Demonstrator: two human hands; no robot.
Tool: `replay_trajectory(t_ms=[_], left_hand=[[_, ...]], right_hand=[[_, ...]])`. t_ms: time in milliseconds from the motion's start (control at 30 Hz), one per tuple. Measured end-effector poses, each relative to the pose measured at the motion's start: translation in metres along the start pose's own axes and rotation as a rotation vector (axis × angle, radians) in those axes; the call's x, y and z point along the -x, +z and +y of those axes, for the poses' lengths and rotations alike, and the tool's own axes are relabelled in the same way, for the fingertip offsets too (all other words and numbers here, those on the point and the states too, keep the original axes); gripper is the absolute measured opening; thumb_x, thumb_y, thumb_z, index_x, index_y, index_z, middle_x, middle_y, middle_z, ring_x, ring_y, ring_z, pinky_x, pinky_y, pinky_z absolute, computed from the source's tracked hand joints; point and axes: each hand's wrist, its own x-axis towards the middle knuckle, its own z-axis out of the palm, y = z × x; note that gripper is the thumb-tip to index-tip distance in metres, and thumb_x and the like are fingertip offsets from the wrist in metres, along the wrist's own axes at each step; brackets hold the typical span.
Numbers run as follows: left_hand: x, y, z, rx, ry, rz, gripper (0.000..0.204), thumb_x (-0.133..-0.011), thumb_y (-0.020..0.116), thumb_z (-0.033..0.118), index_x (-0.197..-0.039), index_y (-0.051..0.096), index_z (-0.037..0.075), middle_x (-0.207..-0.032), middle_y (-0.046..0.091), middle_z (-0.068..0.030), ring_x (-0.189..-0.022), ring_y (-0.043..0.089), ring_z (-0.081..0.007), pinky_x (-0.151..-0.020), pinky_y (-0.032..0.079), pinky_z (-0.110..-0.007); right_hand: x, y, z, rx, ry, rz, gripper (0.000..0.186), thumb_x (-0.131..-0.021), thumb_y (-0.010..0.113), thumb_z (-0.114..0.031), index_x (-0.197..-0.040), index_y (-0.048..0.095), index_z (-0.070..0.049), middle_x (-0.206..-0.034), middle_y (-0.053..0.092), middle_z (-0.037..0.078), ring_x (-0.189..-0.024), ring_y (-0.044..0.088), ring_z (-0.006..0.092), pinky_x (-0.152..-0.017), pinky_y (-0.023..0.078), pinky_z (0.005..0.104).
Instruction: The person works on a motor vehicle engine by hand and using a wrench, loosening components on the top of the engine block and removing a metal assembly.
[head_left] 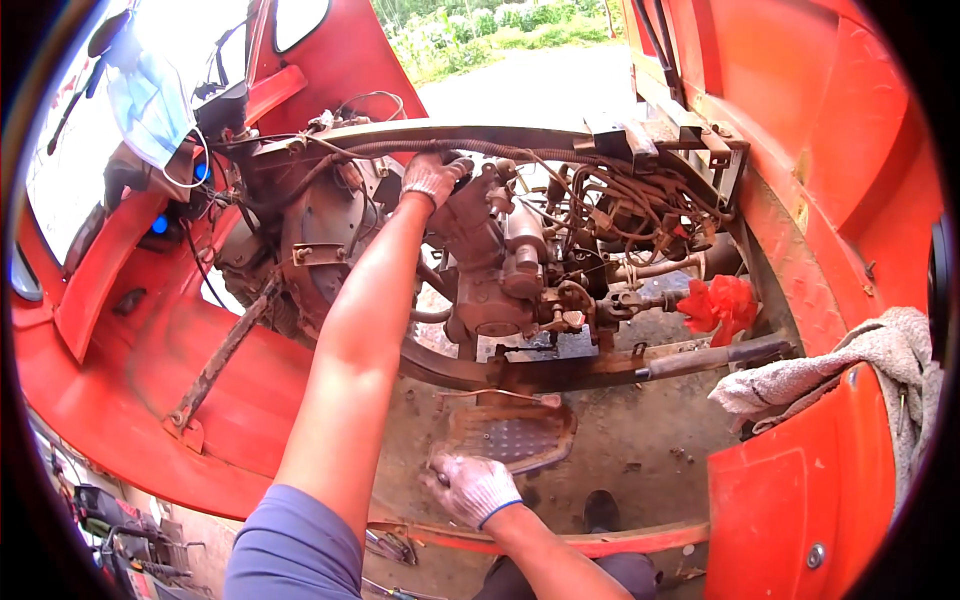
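Note:
My left hand [430, 180], in a stained white work glove, reaches far forward to the top of a greasy engine [490, 240], just under the curved frame rail [470, 135]. Its fingertips are hidden among the engine parts beside a dark round piece, so their grip does not show. Lower down, my right hand [472, 488], also gloved, is closed with the fingers curled in. A small dark bit shows at its fingers, too little to name. Just beyond that hand lies a dirty metal tread plate [515, 435].
Red body panels surround the engine bay. Wiring [620, 200] tangles at the engine's right, above a red cloth [720, 307]. A grey towel [850, 365] drapes over a red panel [790, 500]. A blue face mask [150, 100] hangs at upper left. Tools [392, 545] lie near the lower edge.

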Motion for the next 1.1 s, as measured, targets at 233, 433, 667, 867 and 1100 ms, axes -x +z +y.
replay_trajectory(t_ms=[233, 433, 667, 867, 1100], left_hand=[[-0.007, -0.007, -0.028, -0.048, 0.087, -0.053, 0.045, -0.093, 0.070, 0.046, -0.120, 0.078, 0.011, -0.118, 0.076, -0.0190, -0.115, 0.070, -0.0363, -0.101, 0.053, -0.042], [0.008, -0.002, -0.001, 0.180, 0.089, 0.071, 0.040, -0.092, 0.071, 0.044, -0.113, 0.081, 0.011, -0.112, 0.077, -0.0189, -0.108, 0.072, -0.0364, -0.097, 0.055, -0.043], [-0.002, 0.007, -0.015, -0.002, 0.026, 0.066, 0.043, -0.090, 0.072, 0.048, -0.113, 0.081, 0.012, -0.111, 0.077, -0.0193, -0.108, 0.072, -0.0362, -0.098, 0.054, -0.042], [0.005, -0.006, 0.000, 0.196, -0.029, -0.055, 0.042, -0.090, 0.073, 0.047, -0.113, 0.081, 0.012, -0.111, 0.077, -0.0186, -0.106, 0.072, -0.0360, -0.095, 0.055, -0.041], [0.003, -0.001, -0.003, 0.123, 0.014, 0.045, 0.043, -0.089, 0.074, 0.046, -0.111, 0.080, 0.010, -0.106, 0.076, -0.0216, -0.103, 0.073, -0.0371, -0.092, 0.055, -0.044]], right_hand=[[-0.003, 0.005, -0.007, 0.000, -0.003, -0.046, 0.043, -0.103, 0.056, -0.051, -0.105, 0.072, -0.012, -0.095, 0.077, 0.018, -0.090, 0.075, 0.0388, -0.078, 0.059, 0.0525], [-0.006, 0.007, 0.001, 0.001, 0.004, -0.056, 0.044, -0.104, 0.055, -0.051, -0.106, 0.072, -0.011, -0.096, 0.076, 0.019, -0.090, 0.074, 0.0407, -0.078, 0.059, 0.0543], [-0.005, 0.011, -0.001, 0.018, -0.002, -0.024, 0.036, -0.101, 0.060, -0.047, -0.106, 0.072, -0.013, -0.093, 0.076, 0.015, -0.089, 0.073, 0.0376, -0.076, 0.058, 0.0499], [-0.005, -0.001, -0.002, 0.002, 0.041, -0.040, 0.036, -0.101, 0.060, -0.046, -0.103, 0.071, -0.011, -0.093, 0.076, 0.015, -0.089, 0.073, 0.0380, -0.077, 0.058, 0.0507], [-0.005, -0.001, -0.002, -0.006, 0.006, -0.031, 0.036, -0.101, 0.060, -0.045, -0.102, 0.071, -0.011, -0.090, 0.075, 0.015, -0.088, 0.073, 0.0379, -0.077, 0.058, 0.0506]])
